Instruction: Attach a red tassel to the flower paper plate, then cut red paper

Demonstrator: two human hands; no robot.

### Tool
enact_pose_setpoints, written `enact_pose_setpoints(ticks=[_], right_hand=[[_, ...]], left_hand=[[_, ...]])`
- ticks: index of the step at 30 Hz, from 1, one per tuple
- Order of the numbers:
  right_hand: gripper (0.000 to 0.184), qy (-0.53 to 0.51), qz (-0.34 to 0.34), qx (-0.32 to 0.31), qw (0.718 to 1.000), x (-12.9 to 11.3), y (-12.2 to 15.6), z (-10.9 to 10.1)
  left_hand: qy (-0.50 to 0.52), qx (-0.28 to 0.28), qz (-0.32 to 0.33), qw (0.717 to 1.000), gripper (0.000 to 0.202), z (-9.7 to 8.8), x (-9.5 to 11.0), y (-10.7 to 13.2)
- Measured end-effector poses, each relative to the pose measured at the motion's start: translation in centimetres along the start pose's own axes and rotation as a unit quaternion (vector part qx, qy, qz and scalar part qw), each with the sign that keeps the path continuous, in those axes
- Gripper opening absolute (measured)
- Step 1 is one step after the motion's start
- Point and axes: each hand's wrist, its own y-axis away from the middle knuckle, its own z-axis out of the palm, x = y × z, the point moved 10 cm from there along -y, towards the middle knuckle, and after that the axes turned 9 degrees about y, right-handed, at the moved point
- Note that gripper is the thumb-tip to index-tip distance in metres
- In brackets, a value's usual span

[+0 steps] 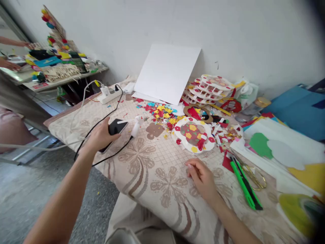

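In the head view, the left hand (pixel 100 136) grips a phone (pixel 116 128) left of centre: black, glossy, flat, pale-edged, slanted over the desk (pixel 164 156). The right hand (pixel 202 178), lower right of centre, is half open, loosely curled, seemingly empty, below a white scalloped disc (pixel 193 135) with red and yellow flowers.

Head-worn view, looking forward and down, hands (pixel 203 179) near, wall (pixel 114 30) beyond

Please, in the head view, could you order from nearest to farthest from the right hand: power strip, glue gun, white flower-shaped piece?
1. White flower-shaped piece, just beyond the right hand.
2. Glue gun, farther left.
3. Power strip, far left, behind.
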Motion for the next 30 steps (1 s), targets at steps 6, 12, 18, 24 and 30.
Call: enact_pose_setpoints(ticks=[6, 12, 18, 24, 30], right_hand=[[0.016, 0.024, -0.004, 0.016, 1.000, 0.0, -0.2, -0.5], [0.009, 0.135, -0.043, 0.118, 0.983, -1.1, -1.4, -5.3], [0.013, 0.283, -0.052, 0.158, 0.945, 0.1, -4.6, -9.5], [0.034, 0.397, -0.174, 0.013, 0.901, 0.9, -7.9, -6.7], [0.030, 0.353, -0.238, 0.049, 0.904, -1.1, -6.6, -6.7]], left_hand=[[-0.016, 0.013, -0.039, 0.999, 0.085, 1.8, 1.1, -5.7], [-0.001, -0.013, -0.003, 1.000, 0.082, 4.3, 1.4, -6.8], [0.008, -0.072, 0.065, 0.995, 0.060, 3.9, 2.5, -2.6], [0.143, -0.030, 0.077, 0.986, 0.043, 1.5, 6.6, 4.1], [0.333, -0.183, 0.132, 0.915, 0.031, 7.2, 12.1, 7.4]])
